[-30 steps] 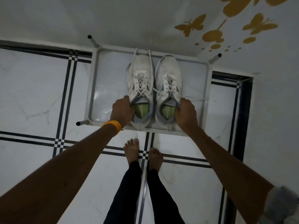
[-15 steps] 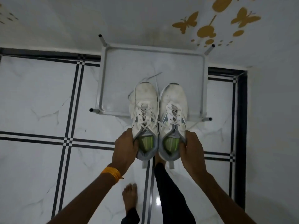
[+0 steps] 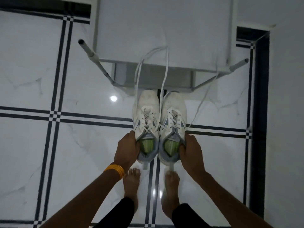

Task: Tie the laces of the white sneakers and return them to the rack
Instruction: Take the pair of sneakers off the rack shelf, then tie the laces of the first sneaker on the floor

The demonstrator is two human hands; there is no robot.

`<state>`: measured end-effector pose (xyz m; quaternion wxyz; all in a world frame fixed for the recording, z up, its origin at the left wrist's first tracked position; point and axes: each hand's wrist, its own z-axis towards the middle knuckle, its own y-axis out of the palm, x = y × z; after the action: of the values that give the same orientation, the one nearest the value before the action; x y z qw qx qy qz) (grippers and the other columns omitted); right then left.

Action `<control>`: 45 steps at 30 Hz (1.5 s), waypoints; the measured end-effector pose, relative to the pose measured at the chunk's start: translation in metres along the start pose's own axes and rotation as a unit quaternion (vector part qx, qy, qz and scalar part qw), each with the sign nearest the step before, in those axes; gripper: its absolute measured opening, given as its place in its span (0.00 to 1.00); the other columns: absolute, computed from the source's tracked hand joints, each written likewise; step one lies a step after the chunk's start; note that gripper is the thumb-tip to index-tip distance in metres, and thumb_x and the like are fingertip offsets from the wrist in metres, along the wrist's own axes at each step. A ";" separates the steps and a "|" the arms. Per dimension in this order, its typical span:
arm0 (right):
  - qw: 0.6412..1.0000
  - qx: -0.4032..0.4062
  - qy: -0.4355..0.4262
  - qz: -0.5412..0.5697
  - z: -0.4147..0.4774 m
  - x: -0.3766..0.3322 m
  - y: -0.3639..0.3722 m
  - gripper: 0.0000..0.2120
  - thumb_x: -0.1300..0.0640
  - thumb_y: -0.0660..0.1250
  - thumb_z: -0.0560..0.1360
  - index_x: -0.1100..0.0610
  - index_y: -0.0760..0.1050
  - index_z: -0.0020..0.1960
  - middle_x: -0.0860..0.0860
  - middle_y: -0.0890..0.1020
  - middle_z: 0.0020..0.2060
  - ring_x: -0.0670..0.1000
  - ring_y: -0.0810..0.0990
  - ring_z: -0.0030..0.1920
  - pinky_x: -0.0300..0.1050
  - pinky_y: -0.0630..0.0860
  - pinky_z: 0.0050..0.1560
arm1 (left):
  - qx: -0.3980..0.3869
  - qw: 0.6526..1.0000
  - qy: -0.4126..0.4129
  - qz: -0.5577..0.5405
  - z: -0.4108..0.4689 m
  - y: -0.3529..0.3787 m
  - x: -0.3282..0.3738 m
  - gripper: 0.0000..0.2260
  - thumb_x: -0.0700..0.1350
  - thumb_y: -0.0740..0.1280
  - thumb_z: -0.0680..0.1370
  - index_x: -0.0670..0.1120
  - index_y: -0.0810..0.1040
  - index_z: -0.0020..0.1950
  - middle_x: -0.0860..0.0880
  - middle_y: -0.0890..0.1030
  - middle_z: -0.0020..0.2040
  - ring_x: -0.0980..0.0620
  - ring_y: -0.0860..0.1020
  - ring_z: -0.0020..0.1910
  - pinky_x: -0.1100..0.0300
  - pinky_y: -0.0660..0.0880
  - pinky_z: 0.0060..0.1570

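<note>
Bare feet (image 3: 131, 183) on tiled floor (image 3: 49, 153), nearest. Left hand (image 3: 127, 148) grips left sneaker (image 3: 146, 116) at collar; right hand (image 3: 191, 152) grips right sneaker (image 3: 174, 116) likewise, shoes side by side, touching. Untied laces (image 3: 165, 69) trail ahead of the hands onto the white rack (image 3: 164, 38) beyond.

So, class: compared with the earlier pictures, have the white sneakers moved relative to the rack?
Yes. The white sneakers have come off the rack toward the person; both hands now hold them over the tiled floor, laces trailing back onto the shelf.
</note>
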<state>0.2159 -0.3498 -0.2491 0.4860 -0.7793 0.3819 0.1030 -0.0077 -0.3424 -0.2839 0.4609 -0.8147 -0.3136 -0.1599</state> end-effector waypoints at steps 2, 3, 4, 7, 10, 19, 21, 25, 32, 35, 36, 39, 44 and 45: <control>1.000 0.003 -0.005 -0.003 0.018 0.023 0.023 0.06 0.65 0.61 0.78 0.62 0.73 0.54 0.55 0.78 0.46 0.52 0.78 0.46 0.42 0.75 0.46 | -0.002 1.000 0.001 -0.003 0.016 0.023 -0.015 0.10 0.45 0.63 0.80 0.40 0.76 0.56 0.41 0.82 0.51 0.42 0.81 0.49 0.53 0.77 0.51; 1.000 0.003 -0.019 -0.009 0.029 0.038 0.037 0.06 0.65 0.61 0.78 0.62 0.73 0.54 0.56 0.79 0.46 0.53 0.78 0.47 0.46 0.76 0.47 | 0.005 1.000 0.007 -0.002 0.024 0.038 -0.026 0.10 0.44 0.63 0.80 0.40 0.76 0.56 0.41 0.82 0.51 0.42 0.81 0.49 0.55 0.76 0.49; 0.999 0.006 -0.030 -0.019 0.039 0.051 0.050 0.06 0.66 0.61 0.77 0.63 0.73 0.53 0.57 0.78 0.46 0.54 0.77 0.47 0.48 0.75 0.47 | 0.013 1.000 0.015 -0.005 0.033 0.053 -0.036 0.10 0.43 0.63 0.80 0.39 0.77 0.56 0.40 0.83 0.50 0.41 0.81 0.48 0.56 0.74 0.48; 0.998 0.005 -0.047 -0.044 0.072 0.089 0.082 0.07 0.65 0.60 0.78 0.64 0.74 0.53 0.57 0.77 0.47 0.53 0.75 0.46 0.44 0.70 0.45 | 0.012 1.000 0.011 -0.009 0.061 0.095 -0.065 0.10 0.41 0.61 0.80 0.38 0.77 0.56 0.39 0.83 0.50 0.40 0.81 0.48 0.57 0.73 0.47; 0.995 0.002 -0.078 -0.064 0.106 0.124 0.111 0.08 0.65 0.59 0.78 0.65 0.74 0.53 0.60 0.78 0.48 0.57 0.77 0.47 0.46 0.73 0.45 | 0.007 1.000 0.020 0.002 0.090 0.133 -0.093 0.10 0.43 0.60 0.81 0.38 0.77 0.54 0.39 0.82 0.49 0.40 0.80 0.48 0.53 0.76 0.48; 0.990 0.039 -0.130 0.022 0.131 0.163 0.157 0.07 0.56 0.63 0.77 0.56 0.75 0.53 0.52 0.77 0.45 0.49 0.77 0.44 0.36 0.71 0.40 | 0.082 0.992 0.095 -0.026 0.114 0.169 -0.134 0.09 0.53 0.63 0.79 0.48 0.72 0.44 0.54 0.74 0.37 0.57 0.72 0.34 0.65 0.63 0.33; 0.984 0.103 -0.135 0.044 0.121 0.153 0.143 0.10 0.57 0.67 0.77 0.56 0.75 0.57 0.51 0.75 0.48 0.40 0.76 0.44 0.27 0.71 0.40 | 0.098 0.988 0.098 -0.069 0.107 0.159 -0.140 0.13 0.57 0.62 0.79 0.49 0.77 0.54 0.54 0.78 0.45 0.57 0.77 0.42 0.67 0.69 0.37; 0.965 0.149 -0.191 0.104 0.096 0.115 0.124 0.04 0.60 0.66 0.77 0.57 0.80 0.48 0.49 0.82 0.41 0.43 0.79 0.41 0.27 0.72 0.39 | 0.157 0.959 0.029 -0.234 0.095 0.147 -0.132 0.09 0.48 0.62 0.81 0.50 0.82 0.49 0.53 0.83 0.44 0.56 0.80 0.44 0.65 0.75 0.41; 0.970 -0.087 -0.063 0.217 0.134 0.075 0.180 0.14 0.52 0.66 0.78 0.60 0.79 0.38 0.51 0.80 0.26 0.52 0.81 0.28 0.49 0.81 0.37 | 0.099 0.915 -0.020 -0.391 0.121 0.153 -0.090 0.12 0.47 0.64 0.80 0.41 0.84 0.49 0.42 0.83 0.45 0.45 0.80 0.45 0.52 0.79 0.47; 0.966 -0.037 -0.073 0.247 0.147 0.070 0.192 0.15 0.56 0.67 0.77 0.68 0.79 0.39 0.55 0.78 0.28 0.52 0.78 0.27 0.48 0.79 0.35 | 0.091 0.893 -0.017 -0.440 0.128 0.154 -0.086 0.07 0.40 0.66 0.78 0.42 0.84 0.50 0.44 0.84 0.47 0.49 0.81 0.47 0.60 0.77 0.46; 0.960 -0.036 -0.063 0.269 0.148 0.069 0.195 0.13 0.58 0.67 0.77 0.68 0.78 0.39 0.56 0.78 0.29 0.52 0.78 0.28 0.47 0.80 0.35 | 0.099 0.887 -0.020 -0.451 0.128 0.156 -0.085 0.07 0.38 0.66 0.78 0.42 0.84 0.48 0.43 0.84 0.47 0.48 0.81 0.48 0.59 0.77 0.46; 0.933 -0.053 -0.011 0.357 0.144 0.065 0.200 0.09 0.64 0.63 0.78 0.62 0.77 0.40 0.55 0.78 0.32 0.49 0.76 0.32 0.40 0.79 0.34 | 0.133 0.864 -0.046 -0.483 0.127 0.157 -0.085 0.08 0.37 0.64 0.78 0.43 0.82 0.43 0.44 0.83 0.44 0.46 0.80 0.46 0.58 0.77 0.44; 0.797 -0.064 0.096 0.593 0.146 0.069 0.190 0.10 0.67 0.57 0.79 0.62 0.72 0.41 0.56 0.76 0.35 0.51 0.78 0.36 0.36 0.80 0.32 | 0.077 0.732 -0.095 -0.670 0.130 0.145 -0.092 0.09 0.39 0.59 0.81 0.43 0.73 0.41 0.46 0.78 0.34 0.49 0.80 0.39 0.59 0.78 0.46; 0.780 -0.062 0.107 0.613 0.148 0.072 0.189 0.11 0.67 0.56 0.79 0.62 0.71 0.39 0.56 0.74 0.33 0.51 0.77 0.36 0.36 0.79 0.31 | 0.071 0.713 -0.100 -0.691 0.133 0.146 -0.095 0.11 0.40 0.59 0.81 0.43 0.72 0.39 0.47 0.76 0.32 0.50 0.79 0.37 0.60 0.78 0.44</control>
<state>0.1648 -0.3061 -0.4909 0.2266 -0.4150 0.8215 0.3187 0.0133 -0.3185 -0.5006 0.2442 -0.3476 -0.8434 -0.3291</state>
